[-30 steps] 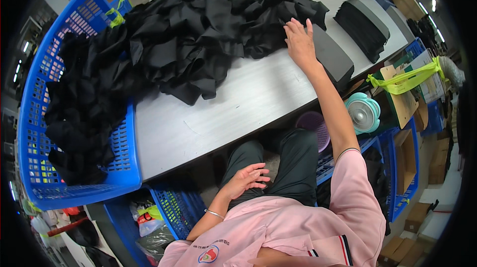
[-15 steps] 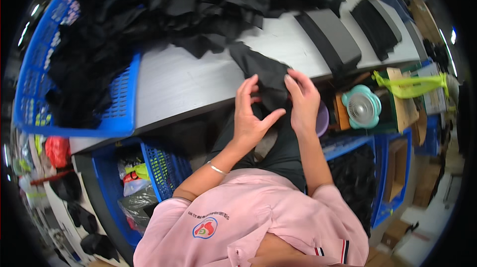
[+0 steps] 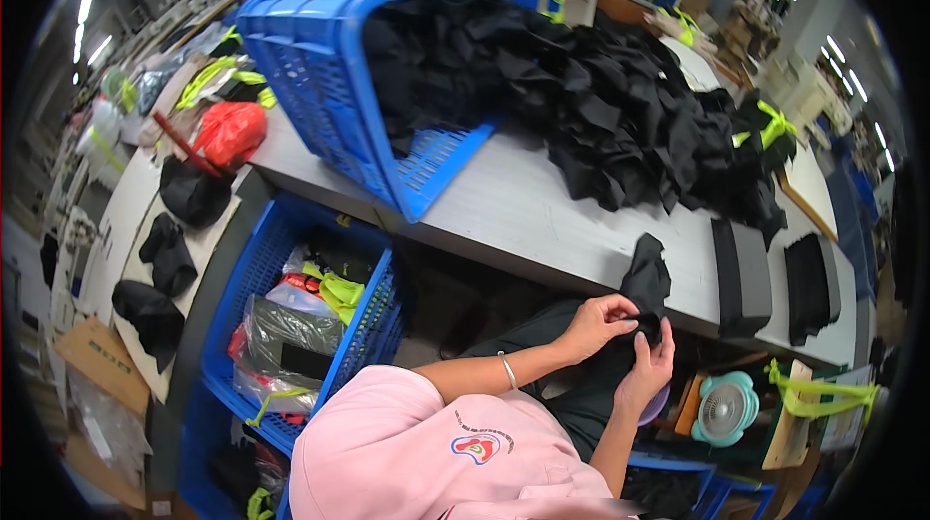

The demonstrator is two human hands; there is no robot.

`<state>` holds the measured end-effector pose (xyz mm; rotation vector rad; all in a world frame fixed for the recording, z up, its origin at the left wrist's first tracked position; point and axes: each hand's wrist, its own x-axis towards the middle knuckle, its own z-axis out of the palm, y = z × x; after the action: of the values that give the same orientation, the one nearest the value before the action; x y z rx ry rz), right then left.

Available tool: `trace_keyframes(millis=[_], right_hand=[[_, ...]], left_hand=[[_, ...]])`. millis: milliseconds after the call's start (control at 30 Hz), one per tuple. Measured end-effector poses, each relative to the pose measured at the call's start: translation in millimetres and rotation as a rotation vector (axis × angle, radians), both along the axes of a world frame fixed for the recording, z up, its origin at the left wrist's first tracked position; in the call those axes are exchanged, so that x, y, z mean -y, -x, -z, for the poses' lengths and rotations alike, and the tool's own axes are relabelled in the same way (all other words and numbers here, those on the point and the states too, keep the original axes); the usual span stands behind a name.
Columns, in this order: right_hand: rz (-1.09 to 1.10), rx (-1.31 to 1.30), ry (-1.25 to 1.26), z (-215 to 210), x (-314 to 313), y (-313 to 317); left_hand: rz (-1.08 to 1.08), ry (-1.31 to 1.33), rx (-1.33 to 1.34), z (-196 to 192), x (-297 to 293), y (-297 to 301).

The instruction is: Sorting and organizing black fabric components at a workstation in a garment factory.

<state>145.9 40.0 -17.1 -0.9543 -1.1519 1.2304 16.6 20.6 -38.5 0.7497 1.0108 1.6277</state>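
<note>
A small piece of black fabric (image 3: 645,278) is held up over my lap, in front of the table's near edge. My left hand (image 3: 599,328) pinches its lower left side between thumb and fingers. On the other side, my right hand (image 3: 647,373) has the fabric's lower end between thumb and fingertips. Beyond them, a large heap of similar black fabric pieces (image 3: 620,113) spills across the table (image 3: 513,215) from a blue crate (image 3: 320,123) lying on its side.
Two neat black stacks (image 3: 741,278) stand at the table's right. Below them are a turquoise fan (image 3: 725,409) and a purple container (image 3: 655,406). A blue crate of bagged items (image 3: 232,326) is at my left, near a red plastic bag (image 3: 231,133) and black pieces on a side table.
The view has swung left, showing more of the side table and left crate. My left hand, spread apart from the fabric before, now pinches it; my right hand stays at the fabric.
</note>
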Motion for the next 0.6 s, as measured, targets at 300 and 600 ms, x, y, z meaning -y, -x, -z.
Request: trace_keyframes(millis=[300, 600], right_hand=[[0.422, 1.054, -0.744, -43.9, 40.3, 0.3], [-0.296, 1.09, -0.702, 80.4, 10.9, -57.9]], left_hand=[[-0.306, -0.278, -0.529, -42.8, 37.8, 19.0], [-0.034, -0.643, -0.727, -60.0, 81.8, -20.0]])
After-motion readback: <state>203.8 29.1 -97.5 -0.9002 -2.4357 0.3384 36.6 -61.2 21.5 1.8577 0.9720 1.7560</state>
